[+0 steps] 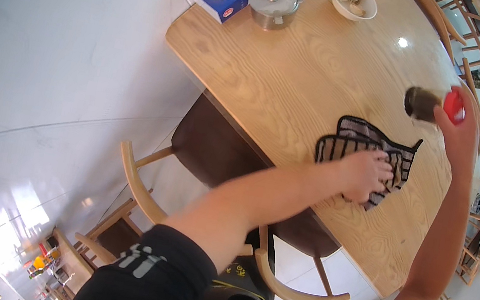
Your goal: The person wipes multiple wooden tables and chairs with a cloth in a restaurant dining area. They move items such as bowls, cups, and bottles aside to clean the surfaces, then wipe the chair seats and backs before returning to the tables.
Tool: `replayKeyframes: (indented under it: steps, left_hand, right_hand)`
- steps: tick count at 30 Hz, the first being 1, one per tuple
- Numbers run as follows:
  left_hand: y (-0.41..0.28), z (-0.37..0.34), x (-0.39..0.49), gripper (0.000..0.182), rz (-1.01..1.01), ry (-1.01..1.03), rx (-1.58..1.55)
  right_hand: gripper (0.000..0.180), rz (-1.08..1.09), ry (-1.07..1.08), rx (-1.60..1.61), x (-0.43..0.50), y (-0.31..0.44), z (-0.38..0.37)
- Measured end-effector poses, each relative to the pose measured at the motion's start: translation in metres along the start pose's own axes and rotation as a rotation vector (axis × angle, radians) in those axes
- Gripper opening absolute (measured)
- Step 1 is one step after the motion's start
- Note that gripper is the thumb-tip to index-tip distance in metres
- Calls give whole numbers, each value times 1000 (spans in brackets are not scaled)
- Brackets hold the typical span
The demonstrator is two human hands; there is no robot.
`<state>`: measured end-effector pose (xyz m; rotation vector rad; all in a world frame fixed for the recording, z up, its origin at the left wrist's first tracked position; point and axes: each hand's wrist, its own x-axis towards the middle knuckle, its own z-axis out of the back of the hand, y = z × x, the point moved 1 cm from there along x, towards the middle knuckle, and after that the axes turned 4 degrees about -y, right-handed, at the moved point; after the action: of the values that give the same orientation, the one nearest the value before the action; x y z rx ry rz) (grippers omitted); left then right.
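A striped cloth (347, 145) with black edging lies bunched near the front side of the wooden table. My left hand (365, 174) presses down on it, fingers bent over the folds. At the right, my right hand (459, 123) grips a small glass jar (424, 104) by its red cap (454, 107) end. Dark contents fill part of the jar, which is tipped on its side and blurred. Whether it touches the tabletop I cannot tell.
On the wooden table (252, 80) stand a lidded metal pot (272, 8), a white bowl of garlic (354, 0) and a blue box (220, 4) with clear plastic on it. Brown-seated chairs (217, 141) are tucked under the near edge. A white wall (70, 48) borders the left.
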<state>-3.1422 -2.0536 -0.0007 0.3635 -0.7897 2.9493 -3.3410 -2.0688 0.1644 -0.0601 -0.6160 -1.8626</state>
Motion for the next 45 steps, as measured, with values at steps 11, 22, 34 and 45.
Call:
replayKeyframes:
  steps: [11,22,34,45]
  left_hand:
    - [42,90,-183,50,866,-436,553]
    - [-78,-51,-37,50,57,-186,-71]
    - [15,44,-92,59,367,-285,288]
    - [-169,-113,-7,52,527,-348,379]
  right_hand:
    - [59,127,147,77,58,140,-113]
    - [87,-96,254,327,31,118,-101]
    - [21,-1172,-588,132,-551,-147,191]
    - [29,-1797,-613,698,-849,-134,169]
